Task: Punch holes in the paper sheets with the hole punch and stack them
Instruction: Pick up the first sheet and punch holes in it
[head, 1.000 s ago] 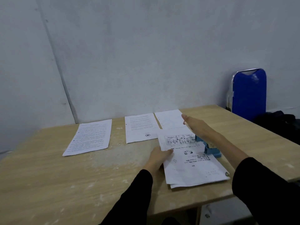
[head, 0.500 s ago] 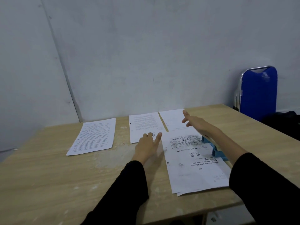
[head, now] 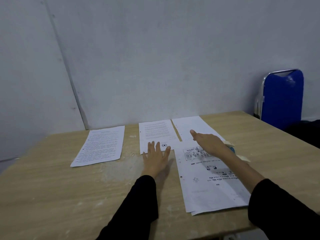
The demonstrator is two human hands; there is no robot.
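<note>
A stack of printed sheets [head: 209, 184] with punched holes along its left edge lies near the table's front right. My right hand [head: 207, 142] hovers flat over its far end, fingers apart, holding nothing. The blue hole punch [head: 231, 149] is mostly hidden behind my right wrist. My left hand [head: 155, 157] is spread open, fingertips on the near edge of the middle text sheet [head: 156, 134]. A blank punched sheet [head: 192, 127] lies right of it. Another text sheet [head: 102, 144] lies to the left.
The wooden table [head: 52, 196] meets a grey wall at the back. A folded blue chair [head: 282, 99] leans against the wall at the right. Something dark [head: 310, 130] lies beyond the table's right edge.
My left hand left the stack's left edge and moved forward onto the middle text sheet. My right hand stayed over the stack's far end. The camera view shifted slightly left.
</note>
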